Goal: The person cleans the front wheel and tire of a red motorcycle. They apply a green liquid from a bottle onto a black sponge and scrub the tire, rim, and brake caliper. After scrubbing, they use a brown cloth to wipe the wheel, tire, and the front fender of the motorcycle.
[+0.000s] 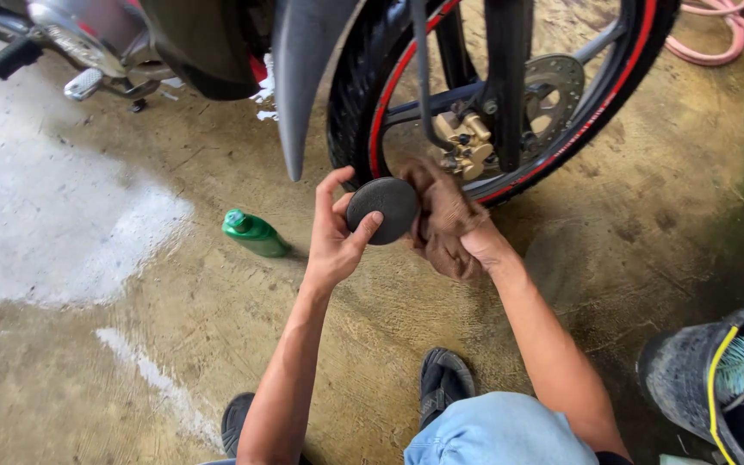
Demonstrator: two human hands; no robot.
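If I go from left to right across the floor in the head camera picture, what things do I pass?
Foamy white patch → green bottle → left hand → round black pad → right hand holding a brown rag → dark bucket.

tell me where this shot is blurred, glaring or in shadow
Head view: the right hand with its brown rag is motion-smeared, while the left hand and round black pad stay sharp; the wet floor patch at left glares white; the right edge falls into shadow; the wheel bows near the top.
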